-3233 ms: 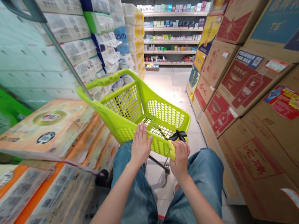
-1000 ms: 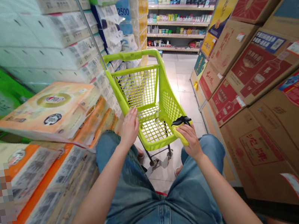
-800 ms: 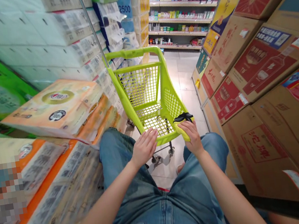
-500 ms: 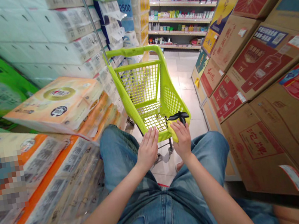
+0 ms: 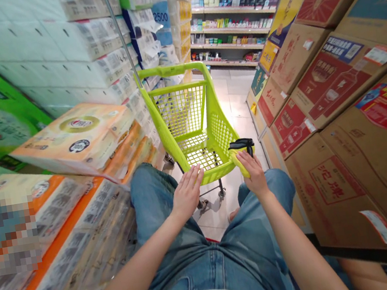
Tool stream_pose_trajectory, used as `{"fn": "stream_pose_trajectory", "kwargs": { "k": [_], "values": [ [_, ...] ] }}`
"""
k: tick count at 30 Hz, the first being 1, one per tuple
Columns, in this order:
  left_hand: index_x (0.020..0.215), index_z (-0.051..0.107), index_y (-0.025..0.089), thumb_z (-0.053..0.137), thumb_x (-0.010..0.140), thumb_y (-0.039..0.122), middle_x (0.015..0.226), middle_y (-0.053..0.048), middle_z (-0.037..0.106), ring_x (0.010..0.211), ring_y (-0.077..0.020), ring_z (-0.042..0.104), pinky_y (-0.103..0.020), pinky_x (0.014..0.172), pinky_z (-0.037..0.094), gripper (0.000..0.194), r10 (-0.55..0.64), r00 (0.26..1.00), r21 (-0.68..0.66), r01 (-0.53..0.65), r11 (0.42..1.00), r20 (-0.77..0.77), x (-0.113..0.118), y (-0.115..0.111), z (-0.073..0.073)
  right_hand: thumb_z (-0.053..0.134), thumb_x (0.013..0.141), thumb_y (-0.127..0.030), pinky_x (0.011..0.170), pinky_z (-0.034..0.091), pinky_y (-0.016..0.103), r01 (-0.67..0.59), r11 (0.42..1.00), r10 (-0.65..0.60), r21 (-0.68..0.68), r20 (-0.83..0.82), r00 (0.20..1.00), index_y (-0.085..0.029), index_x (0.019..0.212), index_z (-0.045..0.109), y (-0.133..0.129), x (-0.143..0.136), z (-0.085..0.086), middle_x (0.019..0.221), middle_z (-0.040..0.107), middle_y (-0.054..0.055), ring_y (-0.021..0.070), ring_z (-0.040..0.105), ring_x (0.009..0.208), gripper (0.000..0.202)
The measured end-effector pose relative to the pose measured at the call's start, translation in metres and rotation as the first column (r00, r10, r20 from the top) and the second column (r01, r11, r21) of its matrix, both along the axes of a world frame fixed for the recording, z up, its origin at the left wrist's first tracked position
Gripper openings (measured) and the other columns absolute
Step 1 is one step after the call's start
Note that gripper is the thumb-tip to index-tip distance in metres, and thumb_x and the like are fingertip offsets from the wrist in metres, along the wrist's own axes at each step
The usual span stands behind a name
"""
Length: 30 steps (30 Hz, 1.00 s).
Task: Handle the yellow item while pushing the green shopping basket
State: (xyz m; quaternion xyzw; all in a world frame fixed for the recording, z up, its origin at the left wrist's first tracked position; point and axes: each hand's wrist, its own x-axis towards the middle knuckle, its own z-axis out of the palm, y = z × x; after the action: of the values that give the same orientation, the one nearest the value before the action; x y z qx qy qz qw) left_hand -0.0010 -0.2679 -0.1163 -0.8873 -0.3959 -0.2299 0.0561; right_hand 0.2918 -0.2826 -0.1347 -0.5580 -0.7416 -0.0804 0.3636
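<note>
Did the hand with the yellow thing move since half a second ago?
Yes, the right hand has moved to the right, closer to the stacked brown boxes.

Ahead of the left hand, the lime-green shopping cart leaves free room from above, its lattice sides barring sideways passage. A yellow-and-black bundle blocks the way just ahead of the right hand; beyond, tiled floor runs forward. Cardboard cartons wall off its right; wrapped tissue packs crowd the left hand's outer side.
</note>
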Motion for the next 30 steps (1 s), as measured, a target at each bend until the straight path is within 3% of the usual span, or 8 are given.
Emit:
{"fn": "stream_pose_trajectory", "kwargs": {
  "k": [3,8,12,15,30],
  "values": [
    [0.159,0.009,0.025,0.034,0.092,0.004,0.162,-0.005,0.027,0.151,-0.0214,0.023,-0.043,0.122,0.029,0.075,0.011,1.0,0.003,-0.011,1.0,0.02,0.001,0.002,-0.001,0.037,0.077,-0.003,0.121,0.023,0.049,0.046,0.999,-0.046,0.003,-0.083,0.995,-0.023,0.145,0.048,0.003,-0.005,-0.002,0.147,0.054,0.007,0.0202,0.042,0.143,0.072],
    [0.159,0.004,0.018,0.034,0.09,0.003,0.162,-0.007,0.027,0.151,-0.0205,0.023,-0.041,0.123,0.027,0.077,0.027,0.999,0.018,-0.028,0.999,0.035,0.004,0.001,-0.008,0.039,0.075,-0.004,0.121,0.02,0.05,0.212,0.975,-0.2,0.06,-0.161,0.966,-0.021,0.143,0.049,-0.004,-0.061,-0.004,0.144,0.057,0.009,0.0217,0.043,0.142,0.071],
    [0.159,0.005,0.012,0.035,0.089,0.003,0.162,-0.011,0.028,0.151,-0.0215,0.023,-0.042,0.123,0.027,0.076,0.038,0.999,0.044,-0.039,0.998,0.013,0.003,0.001,-0.011,0.04,0.078,-0.006,0.123,0.014,0.045,0.082,0.995,-0.077,0.048,-0.095,0.992,-0.02,0.143,0.049,-0.016,-0.117,0.004,0.142,0.058,0.008,0.0197,0.046,0.14,0.068],
    [0.159,0.006,0.011,0.035,0.09,0.004,0.161,-0.013,0.03,0.151,-0.0225,0.025,-0.042,0.122,0.028,0.075,0.043,0.999,0.066,-0.043,0.997,0.007,0.001,0.001,-0.012,0.039,0.08,-0.007,0.124,0.012,0.043,-0.009,1.0,0.01,0.02,-0.073,0.997,-0.019,0.144,0.047,-0.022,-0.141,0.011,0.143,0.058,0.007,0.0187,0.045,0.14,0.066],
    [0.159,0.004,0.012,0.034,0.09,0.003,0.16,-0.012,0.032,0.15,-0.0223,0.026,-0.041,0.122,0.029,0.076,0.063,0.998,0.068,-0.063,0.996,0.007,0.001,-0.001,-0.012,0.039,0.081,-0.009,0.124,0.016,0.043,-0.068,0.997,0.071,0.048,-0.079,0.994,-0.019,0.144,0.048,-0.019,-0.139,0.006,0.143,0.058,0.007,0.0183,0.045,0.14,0.064]
  ]
}}
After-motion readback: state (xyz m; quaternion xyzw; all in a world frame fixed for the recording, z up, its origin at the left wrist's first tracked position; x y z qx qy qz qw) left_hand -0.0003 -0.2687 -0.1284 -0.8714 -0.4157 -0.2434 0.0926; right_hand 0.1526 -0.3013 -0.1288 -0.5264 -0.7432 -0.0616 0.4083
